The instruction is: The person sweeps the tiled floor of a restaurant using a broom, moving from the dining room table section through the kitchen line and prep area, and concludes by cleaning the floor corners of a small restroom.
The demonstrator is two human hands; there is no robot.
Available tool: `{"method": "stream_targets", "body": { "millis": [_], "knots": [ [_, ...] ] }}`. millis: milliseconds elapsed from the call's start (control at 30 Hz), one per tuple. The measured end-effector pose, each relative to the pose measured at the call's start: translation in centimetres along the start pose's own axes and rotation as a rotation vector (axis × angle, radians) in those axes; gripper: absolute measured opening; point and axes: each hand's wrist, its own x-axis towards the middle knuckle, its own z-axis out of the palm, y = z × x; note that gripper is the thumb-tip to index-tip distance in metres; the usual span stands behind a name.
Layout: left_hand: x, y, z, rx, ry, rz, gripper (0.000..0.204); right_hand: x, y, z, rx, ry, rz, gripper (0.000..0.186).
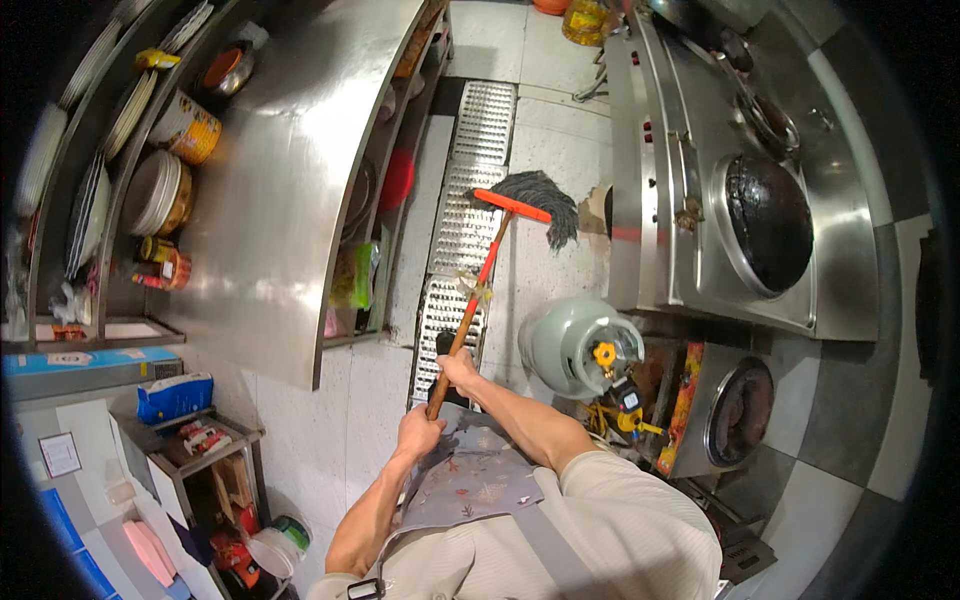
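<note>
A mop with a wooden handle (pixel 467 320) and a red head bar (pixel 512 205) stretches forward from my body. Its dark grey strands (pixel 540 195) lie spread on the pale floor tiles, beside the metal drain grate. My left hand (pixel 420 433) is closed round the handle's near end. Farther up the shaft, my right hand (pixel 459 370) grips it too. A pale strip of cloth or string (pixel 474 288) is tied round the shaft, about halfway along.
A perforated metal drain cover (pixel 462 215) runs along the floor. To its right stand a grey gas cylinder (pixel 570 345) with a yellow valve and a steel stove (pixel 690 200) with a black wok (pixel 768 222). A steel worktable (pixel 285 200) with lower shelves lines the left.
</note>
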Motion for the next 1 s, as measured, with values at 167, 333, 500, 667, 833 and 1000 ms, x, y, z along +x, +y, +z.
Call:
{"method": "stream_targets", "body": {
  "millis": [167, 333, 500, 667, 833, 1000],
  "knots": [
    [8.9, 7.2, -6.1, 0.146, 0.013, 0.139, 0.035, 6.2, -10.2, 0.8, 0.061, 0.054, -0.057, 0.013],
    [17.9, 16.0, -9.3, 0.235, -0.051, 0.250, 0.031, 15.2, -18.3, -1.6, 0.220, 0.134, -0.024, 0.016],
    [24.3, 24.9, -10.3, 0.280, -0.129, 0.288, 0.030, 20.6, -26.0, -5.5, 0.268, 0.213, -0.034, 0.011],
    [31.4, 33.5, -11.1, 0.315, -0.223, 0.299, 0.031, 25.6, -34.6, -10.0, 0.250, 0.121, -0.050, 0.017],
    [39.2, 44.0, -9.3, 0.376, -0.166, 0.393, 0.030, 33.3, -42.8, -18.7, 0.215, 0.195, -0.018, 0.012],
    [41.8, 51.5, -13.2, 0.342, -0.274, 0.283, 0.032, 37.5, -50.7, -21.3, 0.140, 0.227, -0.029, 0.012]
  ]
}}
